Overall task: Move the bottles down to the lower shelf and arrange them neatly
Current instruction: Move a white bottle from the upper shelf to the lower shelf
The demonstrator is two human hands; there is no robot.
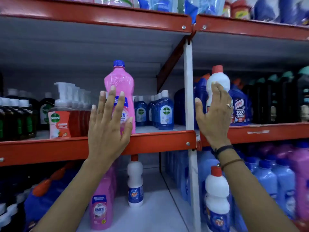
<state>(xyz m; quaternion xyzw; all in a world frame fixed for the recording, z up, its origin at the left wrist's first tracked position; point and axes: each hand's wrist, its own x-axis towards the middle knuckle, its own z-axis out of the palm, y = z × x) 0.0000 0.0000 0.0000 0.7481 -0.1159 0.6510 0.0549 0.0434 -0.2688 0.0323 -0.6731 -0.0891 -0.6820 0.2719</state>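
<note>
A tall pink bottle (119,81) with a blue cap stands upright at the front of the middle shelf (160,141). My left hand (108,126) is raised in front of its lower half, fingers spread, holding nothing. Right of the white upright post, a white bottle (219,79) with a red cap stands on the same shelf level. My right hand (215,114) is open in front of it, fingers apart, not closed around it. On the lower shelf (155,210) stand a pink bottle (100,206) and two white red-capped bottles (135,181) (217,198).
The white post (189,91) divides the shelf bays. Brown and blue Dettol bottles (164,111) and pump bottles (59,121) fill the middle shelf left bay; dark bottles (274,101) fill the right. Blue and purple bottles (274,180) crowd the lower right.
</note>
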